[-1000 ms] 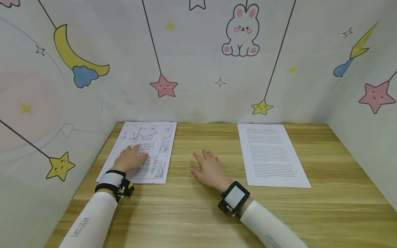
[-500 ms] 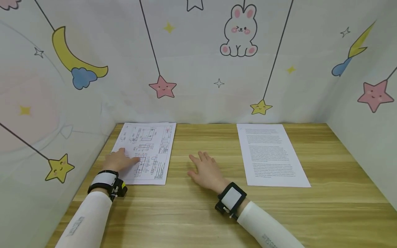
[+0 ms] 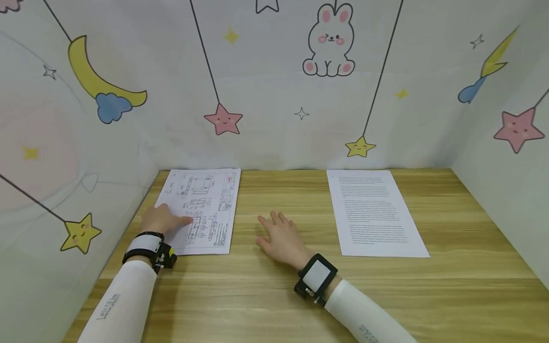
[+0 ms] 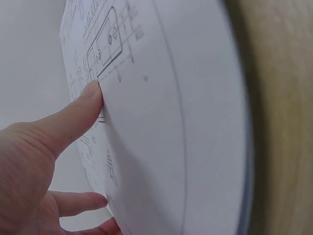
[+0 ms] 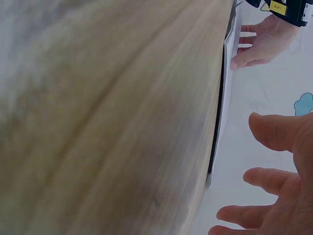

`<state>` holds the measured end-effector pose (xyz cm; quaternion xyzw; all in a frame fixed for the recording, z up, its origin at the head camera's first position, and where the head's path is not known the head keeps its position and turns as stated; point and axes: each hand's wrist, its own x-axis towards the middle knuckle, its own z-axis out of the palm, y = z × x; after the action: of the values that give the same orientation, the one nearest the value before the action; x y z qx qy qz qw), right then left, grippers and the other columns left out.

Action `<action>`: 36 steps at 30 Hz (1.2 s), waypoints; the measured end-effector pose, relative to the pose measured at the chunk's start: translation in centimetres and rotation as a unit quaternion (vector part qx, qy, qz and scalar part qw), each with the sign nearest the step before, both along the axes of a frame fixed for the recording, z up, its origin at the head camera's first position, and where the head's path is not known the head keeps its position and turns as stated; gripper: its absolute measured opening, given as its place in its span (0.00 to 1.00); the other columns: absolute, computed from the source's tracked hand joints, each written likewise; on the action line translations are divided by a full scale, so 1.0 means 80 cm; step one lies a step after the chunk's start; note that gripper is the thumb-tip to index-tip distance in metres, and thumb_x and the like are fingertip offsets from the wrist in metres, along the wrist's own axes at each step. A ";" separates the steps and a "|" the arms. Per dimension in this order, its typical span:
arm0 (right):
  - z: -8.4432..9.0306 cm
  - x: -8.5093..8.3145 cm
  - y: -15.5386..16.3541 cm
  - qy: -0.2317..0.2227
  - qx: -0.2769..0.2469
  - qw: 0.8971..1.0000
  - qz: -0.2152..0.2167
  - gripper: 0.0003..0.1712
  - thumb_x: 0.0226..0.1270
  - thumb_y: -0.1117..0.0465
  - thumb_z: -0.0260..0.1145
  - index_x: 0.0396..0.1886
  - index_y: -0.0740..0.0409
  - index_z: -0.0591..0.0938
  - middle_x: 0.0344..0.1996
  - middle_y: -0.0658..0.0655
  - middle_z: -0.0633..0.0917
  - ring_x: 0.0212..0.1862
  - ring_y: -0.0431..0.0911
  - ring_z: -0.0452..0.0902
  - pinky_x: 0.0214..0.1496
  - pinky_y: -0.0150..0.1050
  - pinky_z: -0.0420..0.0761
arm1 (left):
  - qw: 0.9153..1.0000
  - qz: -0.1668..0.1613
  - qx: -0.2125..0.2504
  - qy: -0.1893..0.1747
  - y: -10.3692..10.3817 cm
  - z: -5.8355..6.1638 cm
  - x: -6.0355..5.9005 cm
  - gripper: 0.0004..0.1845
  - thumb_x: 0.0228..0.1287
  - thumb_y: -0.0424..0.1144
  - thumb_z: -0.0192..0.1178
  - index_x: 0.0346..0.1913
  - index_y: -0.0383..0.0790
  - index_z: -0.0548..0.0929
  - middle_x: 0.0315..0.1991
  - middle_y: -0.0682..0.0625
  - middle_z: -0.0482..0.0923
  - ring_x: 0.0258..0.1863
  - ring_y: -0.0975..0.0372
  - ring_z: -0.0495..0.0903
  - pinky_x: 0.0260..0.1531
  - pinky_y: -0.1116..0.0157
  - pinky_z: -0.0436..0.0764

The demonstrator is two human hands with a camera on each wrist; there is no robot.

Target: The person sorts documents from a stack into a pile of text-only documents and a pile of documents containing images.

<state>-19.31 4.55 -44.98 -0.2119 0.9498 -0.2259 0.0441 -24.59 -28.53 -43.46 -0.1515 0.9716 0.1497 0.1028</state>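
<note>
From the head view, a technical drawing sheet (image 3: 201,209) was seen at the tabletop's (image 3: 279,295) far left corner, pressed flat by the left hand (image 3: 160,219), fingers extended. The right hand (image 3: 280,238) lay open mid-table. From the left wrist, thin, limp, slippery paper was judged best lifted at an edge.

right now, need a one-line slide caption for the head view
Left hand rests on a sheet of technical drawings; right hand lies flat on the wooden table beside a text page.

white drawing sheet (image 3: 201,205) lies flat at the table's far-left corner.
</note>
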 end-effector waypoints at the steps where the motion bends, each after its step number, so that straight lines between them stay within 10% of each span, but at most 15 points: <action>1: 0.000 0.000 0.000 -0.003 -0.001 1.000 0.000 0.34 0.71 0.46 0.62 0.73 0.51 0.69 0.73 0.70 0.66 0.75 0.67 0.58 0.71 0.67 0.63 | 1.000 0.002 0.000 -0.002 -0.001 0.000 0.000 0.44 0.55 0.63 0.66 0.53 0.19 0.76 0.46 0.27 0.74 0.41 0.44 0.71 0.33 0.58 0.73; 17: 0.000 0.002 -0.004 -0.015 -0.002 1.000 0.000 0.34 0.71 0.46 0.62 0.73 0.50 0.69 0.74 0.69 0.65 0.76 0.66 0.56 0.72 0.67 0.61 | 1.000 0.025 0.008 -0.004 -0.009 -0.001 -0.003 0.45 0.52 0.64 0.68 0.46 0.17 0.76 0.40 0.30 0.71 0.37 0.46 0.69 0.32 0.58 0.72; 30: -0.005 0.002 -0.007 -0.012 -0.015 1.000 0.003 0.34 0.71 0.46 0.62 0.73 0.51 0.69 0.73 0.69 0.65 0.76 0.66 0.56 0.73 0.67 0.60 | 0.997 0.041 0.070 -0.005 -0.009 -0.002 -0.003 0.54 0.55 0.57 0.70 0.66 0.15 0.58 0.50 0.26 0.72 0.41 0.45 0.74 0.36 0.57 0.76; 36: -0.004 0.002 -0.009 -0.017 -0.013 1.000 0.004 0.34 0.71 0.46 0.62 0.73 0.51 0.69 0.73 0.69 0.65 0.76 0.66 0.56 0.73 0.66 0.60 | 0.994 0.049 0.094 0.016 -0.009 -0.005 -0.007 0.42 0.63 0.43 0.62 0.69 0.18 0.57 0.60 0.22 0.68 0.50 0.40 0.74 0.48 0.48 0.78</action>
<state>-19.13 3.86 -45.29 -0.2120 0.9450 -0.2419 0.0584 -25.14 -29.28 -43.86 -0.1859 0.9463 0.2474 0.0936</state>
